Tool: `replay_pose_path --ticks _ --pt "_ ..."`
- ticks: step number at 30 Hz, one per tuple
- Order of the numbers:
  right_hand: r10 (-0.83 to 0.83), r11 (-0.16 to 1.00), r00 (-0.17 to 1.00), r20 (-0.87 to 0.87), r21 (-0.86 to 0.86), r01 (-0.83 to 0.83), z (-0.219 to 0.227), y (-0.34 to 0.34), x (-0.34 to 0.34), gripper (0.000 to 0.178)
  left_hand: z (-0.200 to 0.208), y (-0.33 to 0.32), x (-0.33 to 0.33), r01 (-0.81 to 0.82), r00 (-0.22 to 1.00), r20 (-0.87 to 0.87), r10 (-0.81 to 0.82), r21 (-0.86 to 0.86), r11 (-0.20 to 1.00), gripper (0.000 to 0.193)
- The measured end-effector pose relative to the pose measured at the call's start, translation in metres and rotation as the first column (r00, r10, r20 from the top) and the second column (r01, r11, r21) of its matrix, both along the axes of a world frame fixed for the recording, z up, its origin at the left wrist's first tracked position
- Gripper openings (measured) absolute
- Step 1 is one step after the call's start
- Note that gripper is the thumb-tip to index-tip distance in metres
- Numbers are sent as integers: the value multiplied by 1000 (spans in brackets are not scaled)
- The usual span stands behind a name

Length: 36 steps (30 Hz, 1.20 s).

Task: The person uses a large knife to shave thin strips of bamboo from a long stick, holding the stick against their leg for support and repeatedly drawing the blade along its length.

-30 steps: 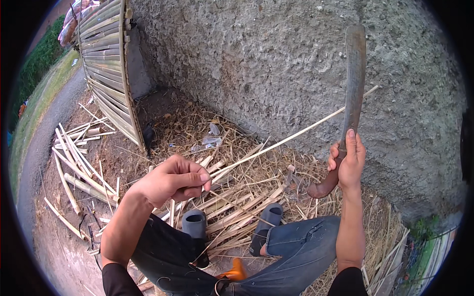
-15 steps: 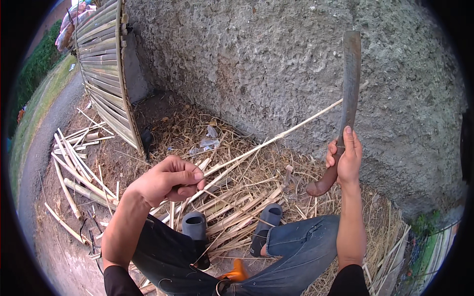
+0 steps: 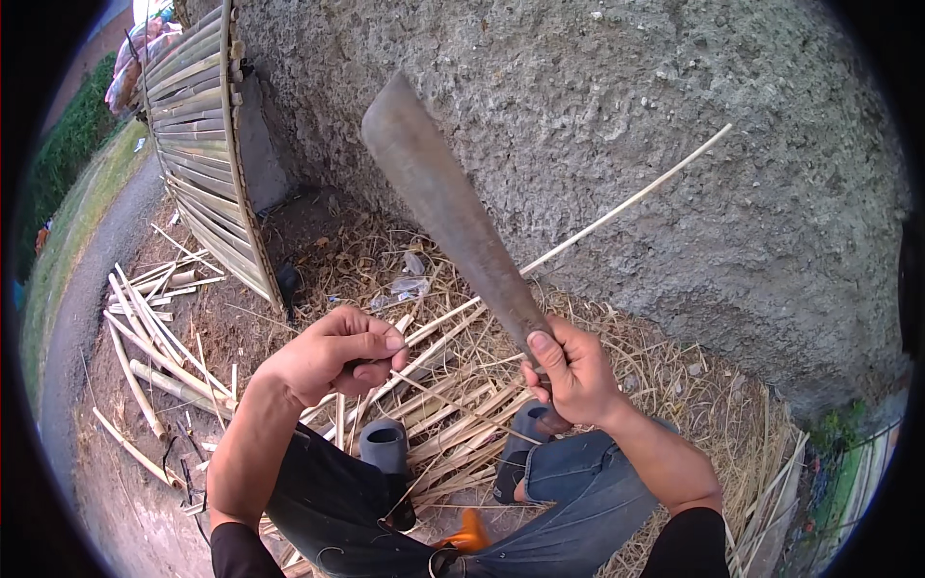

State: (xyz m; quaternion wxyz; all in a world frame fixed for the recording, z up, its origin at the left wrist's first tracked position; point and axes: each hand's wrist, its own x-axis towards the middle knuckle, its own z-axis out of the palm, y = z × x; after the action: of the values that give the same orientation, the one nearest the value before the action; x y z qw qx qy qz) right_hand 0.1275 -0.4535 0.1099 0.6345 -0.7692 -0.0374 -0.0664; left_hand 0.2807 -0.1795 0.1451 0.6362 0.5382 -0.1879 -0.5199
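Pinched in my closed left hand [image 3: 337,358] is the near end of a long, thin bamboo strip [image 3: 631,200]. The strip slants up to the right, its far tip in front of the rough wall. My right hand [image 3: 573,376] is wrapped around the handle of a machete [image 3: 445,210]. The broad, dull blade tilts up to the left and passes in front of the strip's middle, hiding a short piece of it. Whether blade and strip touch, I cannot tell. Below the hands, several split bamboo pieces [image 3: 462,419] lie on the ground between my feet.
A rough grey wall [image 3: 771,222] rises ahead. At the left stands a curved bamboo slat panel [image 3: 202,135], with more bamboo pieces [image 3: 159,337] on the soil below it. Shavings and plastic scraps [image 3: 409,286] litter the ground. An orange object [image 3: 469,530] lies between my legs.
My right hand has moved left and down with the machete, tipping its blade from upright to a leftward slant across the strip. My left hand has stayed almost in place, holding the strip.
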Motion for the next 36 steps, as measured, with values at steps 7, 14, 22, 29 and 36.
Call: replay_pose_path --ticks 7,14,22,29,36 --pt "-515 853 836 191 215 476 22 -140 18 34 -12 21 -1 -9 999 -30 12 92 996 25" --pt "-411 905 896 170 196 378 21 -128 10 32 -14 26 -4 0 998 -66 6 97 995 23" --pt "-474 880 833 287 193 434 23 -171 17 35 -9 20 -7 18 998 -64 -12 92 996 24" --pt "-485 873 818 308 221 434 25 -174 18 40 -8 20 -10 32 997 -70 -24 116 993 23" --pt "-7 999 999 36 41 5 5 -55 17 33 -12 6 -7 40 995 -91 -30 113 993 23"
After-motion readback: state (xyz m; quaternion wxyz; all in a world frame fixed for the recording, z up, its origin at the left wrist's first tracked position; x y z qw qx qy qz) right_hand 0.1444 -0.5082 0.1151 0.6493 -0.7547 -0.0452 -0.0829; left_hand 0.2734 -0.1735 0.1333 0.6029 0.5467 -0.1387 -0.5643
